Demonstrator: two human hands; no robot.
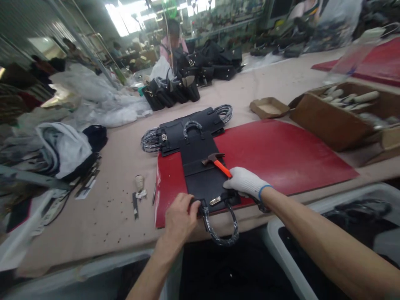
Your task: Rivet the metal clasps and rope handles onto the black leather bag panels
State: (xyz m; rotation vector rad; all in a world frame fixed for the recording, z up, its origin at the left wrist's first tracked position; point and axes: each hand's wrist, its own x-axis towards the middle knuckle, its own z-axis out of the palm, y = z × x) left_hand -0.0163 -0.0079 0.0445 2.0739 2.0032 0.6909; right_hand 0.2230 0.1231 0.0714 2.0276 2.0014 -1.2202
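Observation:
A black leather bag piece point(203, 183) lies over the red board point(275, 154), its plastic-wrapped handle point(220, 241) hanging toward the table's front edge. My bare left hand point(183, 213) pinches the piece's left corner near that handle. On the right, my right hand point(245, 181), in a white glove, is closed around the orange handle of a hammer point(221, 166). The hammer's head rests over the black leather. Beside the handle base is a metal clasp point(215, 201). Further back, stacked black pieces point(175, 130) with wrapped handles lie across the board.
Black bags point(171, 93) stand at the back of the table point(121, 162). To the right are a cardboard box point(334, 121) of white items and a small tray point(269, 107). A white-wrapped tool point(139, 182) and small bits lie left. White bins stand below the front edge; people are behind.

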